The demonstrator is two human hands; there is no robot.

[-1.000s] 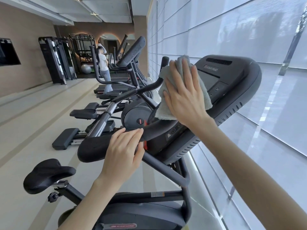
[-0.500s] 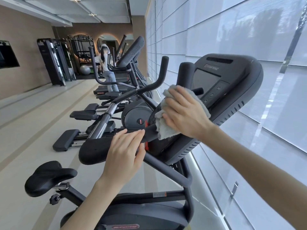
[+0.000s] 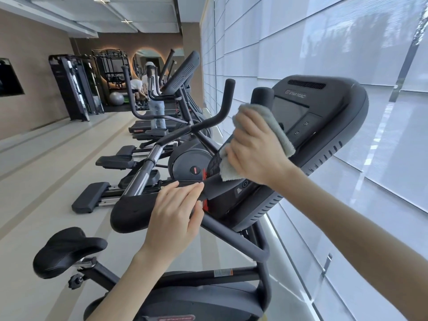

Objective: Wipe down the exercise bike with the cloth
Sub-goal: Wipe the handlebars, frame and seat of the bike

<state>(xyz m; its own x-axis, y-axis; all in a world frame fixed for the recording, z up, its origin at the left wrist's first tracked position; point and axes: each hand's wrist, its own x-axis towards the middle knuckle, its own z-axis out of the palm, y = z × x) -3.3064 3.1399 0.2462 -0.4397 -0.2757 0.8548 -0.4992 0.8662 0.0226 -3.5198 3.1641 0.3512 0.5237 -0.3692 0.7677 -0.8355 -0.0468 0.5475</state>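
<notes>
The dark grey exercise bike (image 3: 234, 242) stands in front of me, its console (image 3: 328, 117) tilted toward the window and its black saddle (image 3: 67, 249) at lower left. My right hand (image 3: 257, 151) presses a grey cloth (image 3: 275, 130) against the console's left edge, by the upright grip and the screen. My left hand (image 3: 173, 221) rests on the bike's padded left handlebar (image 3: 132, 212), fingers wrapped over it. The cloth's lower corner hangs below my right palm.
Several elliptical trainers (image 3: 185, 149) line the window wall beyond the bike, their pedals (image 3: 90, 198) sticking out toward the aisle. A person in white (image 3: 155, 98) stands far down the row. Blinds (image 3: 324, 42) cover the windows on the right. Weight racks (image 3: 76, 86) stand at the back.
My right hand with the cloth dropped from the console screen to its lower left edge, then came back up a little. My left hand stayed on the handlebar.
</notes>
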